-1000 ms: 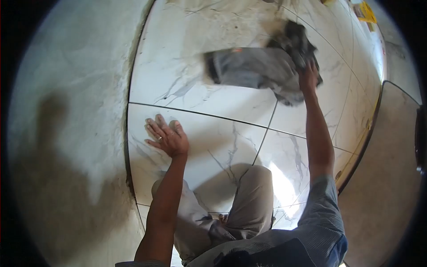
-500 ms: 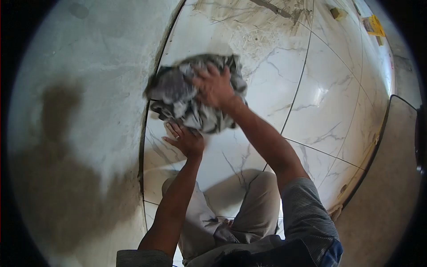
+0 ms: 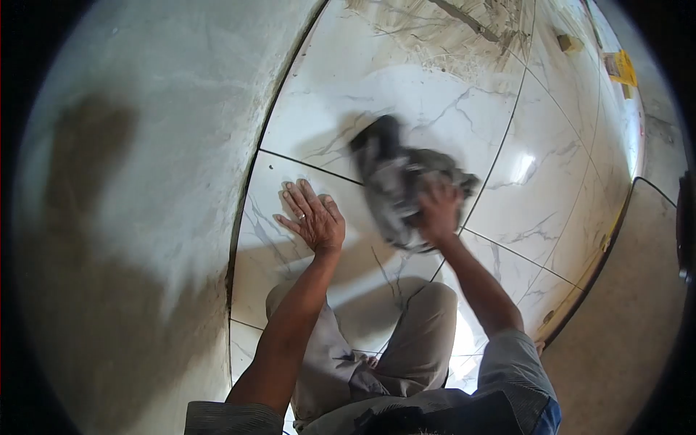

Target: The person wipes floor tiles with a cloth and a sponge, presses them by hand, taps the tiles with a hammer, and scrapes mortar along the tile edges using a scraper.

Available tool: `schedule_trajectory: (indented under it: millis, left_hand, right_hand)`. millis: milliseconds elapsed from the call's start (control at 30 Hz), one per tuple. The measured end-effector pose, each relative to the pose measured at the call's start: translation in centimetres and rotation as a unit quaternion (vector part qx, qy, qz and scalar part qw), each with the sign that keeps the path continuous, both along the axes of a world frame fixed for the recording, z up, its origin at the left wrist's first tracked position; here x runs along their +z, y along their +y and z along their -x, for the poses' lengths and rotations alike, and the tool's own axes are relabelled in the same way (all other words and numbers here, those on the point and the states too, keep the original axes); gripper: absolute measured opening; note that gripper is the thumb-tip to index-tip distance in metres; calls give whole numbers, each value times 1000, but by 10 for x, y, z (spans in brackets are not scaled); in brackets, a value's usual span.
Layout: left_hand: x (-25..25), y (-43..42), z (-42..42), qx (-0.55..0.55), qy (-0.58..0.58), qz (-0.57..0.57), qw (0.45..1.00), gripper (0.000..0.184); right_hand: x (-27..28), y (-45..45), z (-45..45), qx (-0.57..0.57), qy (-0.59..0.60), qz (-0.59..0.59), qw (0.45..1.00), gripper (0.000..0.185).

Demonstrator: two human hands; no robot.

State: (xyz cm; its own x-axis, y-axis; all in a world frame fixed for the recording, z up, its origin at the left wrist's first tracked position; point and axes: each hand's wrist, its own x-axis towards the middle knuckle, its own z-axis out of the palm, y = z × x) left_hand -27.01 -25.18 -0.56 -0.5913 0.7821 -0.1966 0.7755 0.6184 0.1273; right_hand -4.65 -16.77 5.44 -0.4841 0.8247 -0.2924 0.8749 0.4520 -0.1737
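Note:
My left hand (image 3: 315,221) lies flat on a white marbled floor tile (image 3: 272,210), its fingers spread and a ring on one of them. To its right, my right hand (image 3: 440,206) presses on a crumpled grey cloth (image 3: 391,196) and has hold of it. Motion blurs both the cloth and the right fingers. The cloth lies across a dark joint between tiles, and its far end sticks up towards the upper left.
A grey cement wall (image 3: 167,145) borders the tiles on the left. Smeared beige residue (image 3: 464,40) covers the far tiles. A yellow packet (image 3: 621,67) and a small yellowish block (image 3: 570,43) lie at the far right. My bent knees (image 3: 428,312) are close below.
My right hand has swept the cloth right and towards me, away from the wall. My left hand has come out from beside the cloth and shows whole. Less residue shows on the tile.

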Motion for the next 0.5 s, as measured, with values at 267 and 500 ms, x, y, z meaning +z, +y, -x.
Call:
schedule_trajectory:
  millis: [267,500]
  left_hand:
    - [-4,-2,2,-57,57,203,976,73]
    - [-4,-2,-2,-5,18,-22,1000,62]
  right_hand:
    - [-38,139,108,73,58,-111,989,68]
    - [-36,107,-54,-147,-36,-142,978,62]
